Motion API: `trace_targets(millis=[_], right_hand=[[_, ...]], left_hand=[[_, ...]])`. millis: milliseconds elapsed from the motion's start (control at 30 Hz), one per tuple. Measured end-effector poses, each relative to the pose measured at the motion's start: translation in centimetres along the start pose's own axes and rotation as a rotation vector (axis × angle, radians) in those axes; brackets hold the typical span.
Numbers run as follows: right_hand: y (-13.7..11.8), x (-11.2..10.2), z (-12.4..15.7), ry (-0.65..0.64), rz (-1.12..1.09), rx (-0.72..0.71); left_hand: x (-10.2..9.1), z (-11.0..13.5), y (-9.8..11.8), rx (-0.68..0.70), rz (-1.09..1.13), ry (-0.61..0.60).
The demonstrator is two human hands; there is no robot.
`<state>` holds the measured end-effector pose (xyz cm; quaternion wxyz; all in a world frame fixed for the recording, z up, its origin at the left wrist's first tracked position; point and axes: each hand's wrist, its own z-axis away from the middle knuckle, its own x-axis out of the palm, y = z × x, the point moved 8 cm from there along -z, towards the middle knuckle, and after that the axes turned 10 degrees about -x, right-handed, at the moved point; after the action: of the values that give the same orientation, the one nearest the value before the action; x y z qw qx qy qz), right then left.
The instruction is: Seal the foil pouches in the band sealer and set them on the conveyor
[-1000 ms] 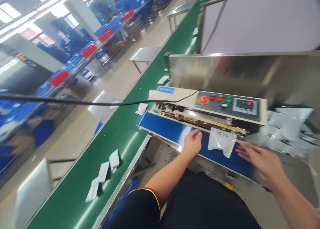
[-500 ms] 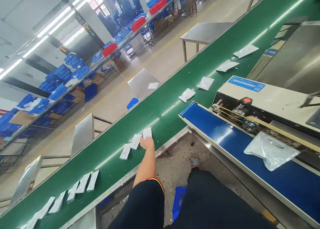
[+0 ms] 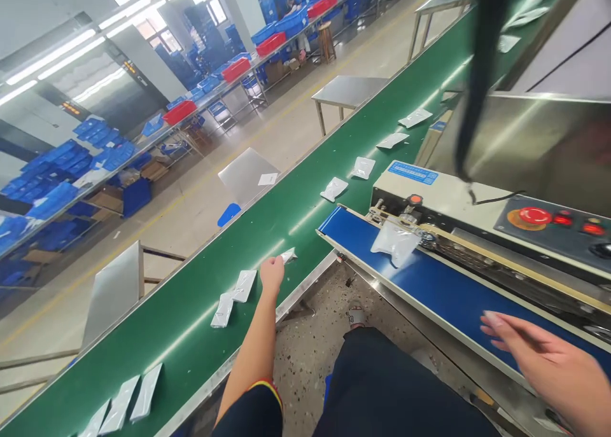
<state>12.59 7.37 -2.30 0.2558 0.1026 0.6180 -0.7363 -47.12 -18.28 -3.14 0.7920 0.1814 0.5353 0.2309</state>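
My left hand point(image 3: 272, 273) reaches over the green conveyor belt point(image 3: 200, 278), its fingers closed on a small white plastic packet point(image 3: 289, 255). Two more white packets point(image 3: 245, 285) lie just left of it on the green belt. My right hand point(image 3: 548, 360) is above the blue belt point(image 3: 353, 236) at the lower right, fingers stretched out with nothing in them. A clear plastic bag point(image 3: 395, 241) rides near the far end of the blue belt, against the sealing machine point(image 3: 405, 186). What is inside it is hard to make out.
Several packets point(image 3: 121, 404) lie at the lower left of the green belt, and others point(image 3: 364, 168) farther up. The machine carries a red stop button point(image 3: 534, 216). A dark, blurred strap point(image 3: 482, 74) hangs in front. Steel tables point(image 3: 114, 291) stand beyond the belt.
The bag on the blue belt has moved toward the green belt. My right hand has come into view. The packet at my left hand has turned and tilted. The view has shifted right.
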Motion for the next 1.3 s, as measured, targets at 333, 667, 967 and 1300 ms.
trace_targets(millis=[333, 667, 967, 1300], right_hand=[[-13.2, 4.3, 3.2, -0.025, 0.203, -1.077], [0.5, -9.7, 5.2, 0.464, -0.012, -0.226], [13.1, -14.7, 5.0, 0.729, -0.475, 0.338], [12.7, -12.1, -0.5, 0.519, -0.775, 0.522]], left_hand=[[14.3, 29.7, 18.2, 0.715, 0.13, -1.044], [28.2, 47.0, 13.9, 0.562, 0.21, -1.407], [35.6, 53.3, 14.1, 0.714, 0.039, -1.18], [39.9, 47.9, 12.7, 0.431, 0.047, -1.023]])
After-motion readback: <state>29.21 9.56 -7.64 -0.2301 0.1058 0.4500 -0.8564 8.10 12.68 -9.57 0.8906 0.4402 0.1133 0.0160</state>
